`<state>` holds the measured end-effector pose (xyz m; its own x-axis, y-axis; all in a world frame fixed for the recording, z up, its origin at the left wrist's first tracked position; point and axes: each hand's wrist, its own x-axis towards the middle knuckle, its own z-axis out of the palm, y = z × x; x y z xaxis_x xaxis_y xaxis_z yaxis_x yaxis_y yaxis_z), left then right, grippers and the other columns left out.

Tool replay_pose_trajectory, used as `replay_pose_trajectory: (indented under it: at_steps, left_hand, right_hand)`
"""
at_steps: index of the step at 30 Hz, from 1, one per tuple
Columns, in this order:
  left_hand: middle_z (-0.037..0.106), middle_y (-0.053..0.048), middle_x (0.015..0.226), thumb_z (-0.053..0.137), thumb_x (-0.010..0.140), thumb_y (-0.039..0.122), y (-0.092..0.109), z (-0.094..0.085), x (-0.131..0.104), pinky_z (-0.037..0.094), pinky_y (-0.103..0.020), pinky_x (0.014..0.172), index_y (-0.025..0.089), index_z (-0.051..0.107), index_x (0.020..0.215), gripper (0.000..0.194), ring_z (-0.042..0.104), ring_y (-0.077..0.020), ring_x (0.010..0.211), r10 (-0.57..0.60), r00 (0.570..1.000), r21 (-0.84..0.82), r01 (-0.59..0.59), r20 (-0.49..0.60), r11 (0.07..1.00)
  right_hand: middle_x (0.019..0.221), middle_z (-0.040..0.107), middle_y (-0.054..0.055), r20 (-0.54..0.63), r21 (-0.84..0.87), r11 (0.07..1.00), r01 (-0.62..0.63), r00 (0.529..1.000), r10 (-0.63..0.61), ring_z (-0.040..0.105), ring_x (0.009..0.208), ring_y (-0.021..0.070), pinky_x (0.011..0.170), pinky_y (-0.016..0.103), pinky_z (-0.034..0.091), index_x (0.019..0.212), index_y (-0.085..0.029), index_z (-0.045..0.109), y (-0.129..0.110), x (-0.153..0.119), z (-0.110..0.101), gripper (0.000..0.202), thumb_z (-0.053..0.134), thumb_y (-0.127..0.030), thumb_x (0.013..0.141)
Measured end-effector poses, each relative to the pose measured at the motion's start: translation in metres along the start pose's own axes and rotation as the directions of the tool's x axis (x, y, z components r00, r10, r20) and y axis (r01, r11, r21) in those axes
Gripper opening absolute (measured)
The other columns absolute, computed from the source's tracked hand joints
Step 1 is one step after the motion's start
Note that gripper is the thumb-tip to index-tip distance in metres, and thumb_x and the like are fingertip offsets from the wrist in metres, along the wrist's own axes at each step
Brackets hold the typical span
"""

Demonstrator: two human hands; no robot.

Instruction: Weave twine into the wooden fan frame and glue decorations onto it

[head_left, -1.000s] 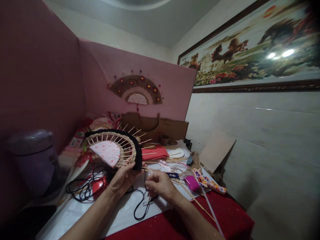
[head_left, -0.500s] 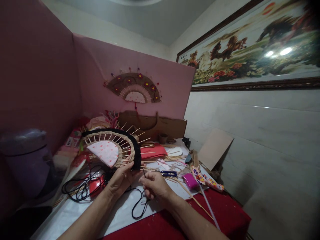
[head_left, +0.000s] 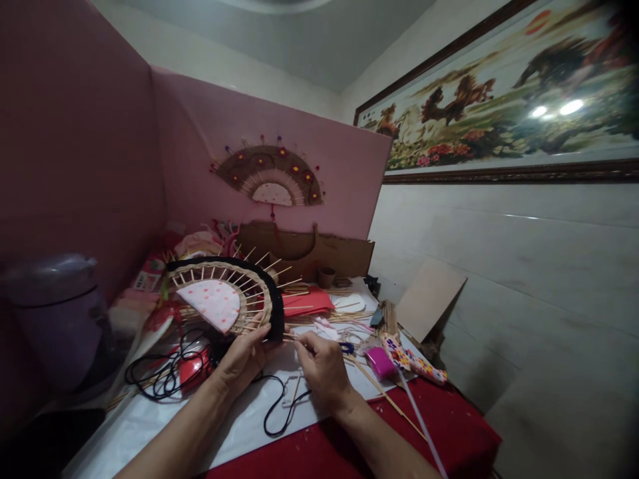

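Backdrop: pink partition fills the upper left and centre of the frame, with a finished brown fan pinned on it; a framed horse painting hangs at upper right.
Surface: I see a white sheet over a red cloth, lower centre.
Work piece: half-woven fan stands upright at centre left, with bare sticks fanning out past its black outer band.
Left hand: closed on the fan's lower right edge, fingers on the wicker.
Right hand: fingertips pinched together just beside the fan's lower right corner; I cannot tell what they grip.
Cord: black cord loops on the sheet below both hands, and a tangle lies at lower left.
Nearby: pink tape roll and blue scissors lie right of the right hand.
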<state>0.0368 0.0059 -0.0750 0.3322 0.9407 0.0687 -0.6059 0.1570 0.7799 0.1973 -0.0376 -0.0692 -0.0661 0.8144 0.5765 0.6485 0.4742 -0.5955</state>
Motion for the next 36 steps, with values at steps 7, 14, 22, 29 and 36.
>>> replay_pose_trajectory:
  at_steps: [7, 14, 22, 29, 36]
  left_hand:
    - [0.071, -0.005, 0.095, 0.066, 0.076, 0.015, -0.001, -0.001, -0.001, 0.056, -0.037, 0.075, 0.027, 0.044, 0.128, 0.058, 0.07, -0.0208, 0.075, -0.027, 1.0, -0.013, 0.027, -0.015, 1.0]
    - [0.071, -0.006, 0.096, 0.065, 0.076, 0.016, -0.002, -0.002, 0.001, 0.056, -0.035, 0.07, 0.026, 0.041, 0.131, 0.061, 0.07, -0.0207, 0.073, -0.029, 0.999, 0.017, 0.03, -0.046, 0.999]
    - [0.072, -0.008, 0.093, 0.063, 0.078, 0.016, -0.001, -0.005, 0.003, 0.055, -0.032, 0.068, 0.023, 0.041, 0.132, 0.059, 0.07, -0.0201, 0.072, -0.025, 0.999, 0.029, 0.027, -0.048, 0.999]
    - [0.072, -0.007, 0.094, 0.062, 0.078, 0.017, 0.0, -0.003, 0.002, 0.055, -0.031, 0.07, 0.024, 0.042, 0.132, 0.058, 0.069, -0.0191, 0.074, -0.022, 0.999, 0.02, 0.023, -0.047, 1.0]
    - [0.071, -0.007, 0.095, 0.058, 0.08, 0.015, 0.002, 0.001, -0.001, 0.054, -0.033, 0.072, 0.024, 0.043, 0.129, 0.052, 0.069, -0.0202, 0.078, -0.022, 0.999, 0.01, 0.023, -0.04, 1.0]
  right_hand:
    - [0.065, 0.064, 0.002, -0.088, -0.076, 0.995, -0.059, 0.995, 0.052, 0.056, 0.06, 0.0124, 0.06, 0.021, 0.034, 0.071, -0.018, 0.064, 0.011, 0.006, -0.001, 0.023, 0.048, -0.025, 0.087]
    - [0.062, 0.061, 0.001, -0.056, -0.088, 0.987, -0.132, 0.99, 0.127, 0.052, 0.058, 0.0122, 0.058, 0.022, 0.033, 0.068, -0.019, 0.062, 0.015, 0.009, -0.006, 0.027, 0.045, -0.027, 0.086]
    - [0.047, 0.047, -0.003, 0.161, 0.226, 0.907, -0.355, 0.932, 0.325, 0.039, 0.045, 0.0088, 0.046, 0.021, 0.029, 0.053, -0.018, 0.048, 0.035, 0.022, -0.012, 0.029, 0.051, -0.036, 0.075]
    - [0.05, 0.052, -0.005, 0.404, 0.488, 0.646, -0.587, 0.808, 0.429, 0.035, 0.036, 0.0046, 0.036, 0.018, 0.022, 0.067, -0.016, 0.054, 0.04, 0.021, -0.01, 0.038, 0.067, -0.05, 0.059]
    - [0.054, 0.058, 0.001, 0.154, 0.384, 0.844, -0.375, 0.927, 0.342, 0.045, 0.052, 0.0089, 0.05, 0.022, 0.033, 0.058, -0.012, 0.065, 0.048, 0.022, 0.006, 0.024, 0.069, -0.036, 0.063]
